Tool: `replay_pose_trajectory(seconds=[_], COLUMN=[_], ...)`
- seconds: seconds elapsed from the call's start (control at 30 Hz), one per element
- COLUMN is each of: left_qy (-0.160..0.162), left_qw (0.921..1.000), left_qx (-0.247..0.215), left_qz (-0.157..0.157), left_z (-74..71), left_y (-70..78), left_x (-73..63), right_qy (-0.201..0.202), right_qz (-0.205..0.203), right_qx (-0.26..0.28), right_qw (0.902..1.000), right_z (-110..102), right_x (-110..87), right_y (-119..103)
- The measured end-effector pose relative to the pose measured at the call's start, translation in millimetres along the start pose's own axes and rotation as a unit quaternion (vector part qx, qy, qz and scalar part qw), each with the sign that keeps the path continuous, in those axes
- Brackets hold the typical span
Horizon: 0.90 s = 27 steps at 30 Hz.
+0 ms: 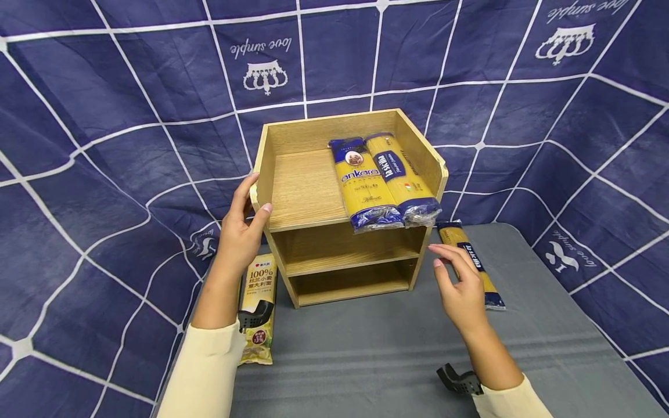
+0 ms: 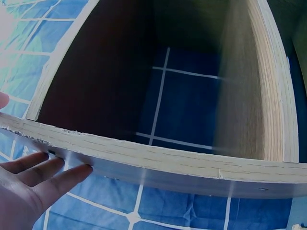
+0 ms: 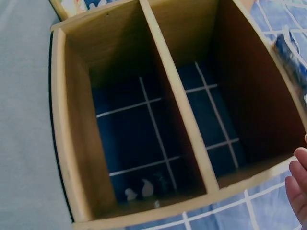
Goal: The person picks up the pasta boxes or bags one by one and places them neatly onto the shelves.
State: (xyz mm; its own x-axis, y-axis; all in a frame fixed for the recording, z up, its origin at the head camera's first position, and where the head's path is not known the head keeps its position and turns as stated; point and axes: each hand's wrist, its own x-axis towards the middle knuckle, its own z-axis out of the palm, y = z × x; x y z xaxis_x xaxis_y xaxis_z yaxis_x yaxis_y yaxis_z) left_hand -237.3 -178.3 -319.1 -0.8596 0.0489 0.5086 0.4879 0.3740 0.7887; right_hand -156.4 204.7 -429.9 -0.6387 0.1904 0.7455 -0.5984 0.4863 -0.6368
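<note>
A small wooden shelf (image 1: 305, 188) with a walled top and two compartments below stands on the grey table. My left hand (image 1: 241, 235) grips its left side panel, thumb on the inner face and fingers outside. Those fingers (image 2: 43, 175) lie along the outer face in the left wrist view. Beside the shelf's lower right edge is my right hand (image 1: 462, 290), fingers loosely bent and holding nothing; whether it touches the wood I cannot tell. On the top lie two spaghetti packs, an ankara pack (image 1: 366, 188) and a la sicilia pack (image 1: 401, 174), their ends overhanging the front.
Another la sicilia pack (image 1: 491, 284) lies on the table (image 1: 355, 354) right of the shelf, partly behind my right hand. To the left, a pasta pack with Chinese print (image 1: 259, 281) lies partly under my left wrist's strap. Blue checked cloth (image 1: 334, 64) hangs around the back and sides.
</note>
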Motion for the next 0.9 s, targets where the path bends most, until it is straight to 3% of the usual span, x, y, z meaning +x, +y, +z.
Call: replay_pose_trajectory(seconds=[0.13, 0.37, 0.63, 0.9], left_qy=[-0.001, -0.001, 0.009, 0.021], left_qw=[1.0000, 0.9998, 0.9999, 0.9997], left_qx=[-0.003, -0.018, -0.012, -0.004], left_qz=[-0.003, -0.010, -0.002, 0.011], left_z=[0.1, 0.2, 0.5, 2.9], left_y=[-0.1, -2.9, -5.3, -7.2], left_x=[1.3, 2.0, 1.1, 2.5], right_qy=[0.000, 0.019, 0.021, 0.030], right_qz=[0.037, 0.054, 0.091, 0.168], right_qx=[-0.009, -0.039, -0.034, -0.070], right_qw=[0.9993, 0.9976, 0.9950, 0.9828], right_z=[-7, -16, -22, -33], right_x=[-7.5, -14.2, -27.3, -41.9], right_y=[11, 19, 49, 72])
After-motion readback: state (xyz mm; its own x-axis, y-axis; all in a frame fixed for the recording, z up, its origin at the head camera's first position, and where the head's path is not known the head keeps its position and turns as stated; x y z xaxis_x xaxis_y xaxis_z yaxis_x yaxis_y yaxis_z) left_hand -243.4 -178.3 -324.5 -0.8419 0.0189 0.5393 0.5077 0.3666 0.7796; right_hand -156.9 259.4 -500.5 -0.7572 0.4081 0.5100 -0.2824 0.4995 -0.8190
